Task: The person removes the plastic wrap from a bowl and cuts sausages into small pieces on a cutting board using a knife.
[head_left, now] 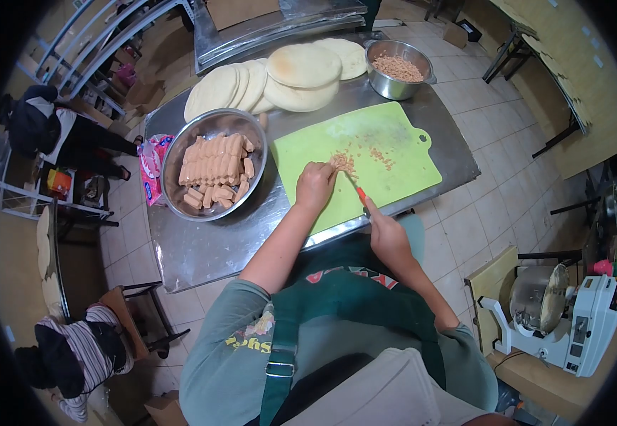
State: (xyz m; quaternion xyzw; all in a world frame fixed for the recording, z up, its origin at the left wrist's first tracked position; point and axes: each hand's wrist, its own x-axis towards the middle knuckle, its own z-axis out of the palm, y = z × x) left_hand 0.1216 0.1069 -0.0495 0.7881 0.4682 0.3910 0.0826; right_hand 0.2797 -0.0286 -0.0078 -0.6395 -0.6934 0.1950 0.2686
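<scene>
My right hand (386,231) is closed round the handle of a knife (362,194) with a red and black grip. The blade points up and left to chopped sausage bits (344,162) on the green cutting board (401,174). My left hand (316,186) rests on the board at the left of these bits, fingers curled together; what they hold, if anything, is hidden. A smaller scatter of bits (381,157) lies to the right. Left of the board, a steel bowl (173,200) holds whole and cut sausages (212,162).
Flat round breads (303,65) lie behind the board, beside a steel pot (391,88) of chopped bits. A pink packet (153,167) touches the bowl's left side. Two people (35,128) are at the left. A white mixer (585,326) stands at the lower right.
</scene>
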